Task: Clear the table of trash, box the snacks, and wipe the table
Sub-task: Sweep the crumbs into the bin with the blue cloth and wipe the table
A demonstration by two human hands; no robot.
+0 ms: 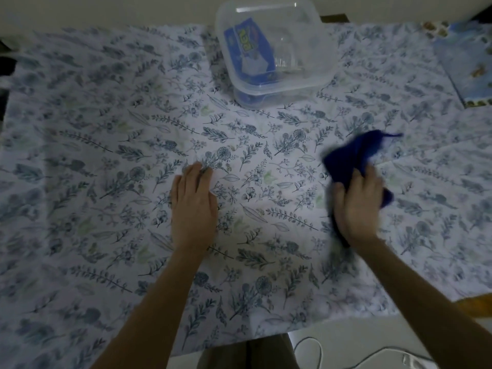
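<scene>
The left hand (193, 206) rests flat, fingers straight, on the floral surface (106, 182). Far centre, the clear box (274, 57) holds a snack packet, so boxing looks done. Near right, the right hand (356, 206) grips a blue cloth (354, 155); wiping seems unfinished.

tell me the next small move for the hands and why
Probably sweep the blue cloth leftward across the middle of the tablecloth. The right hand grips it bunched at the right side, the left hand lies flat on the tablecloth, and the snack pack already sits in the clear box.
</scene>
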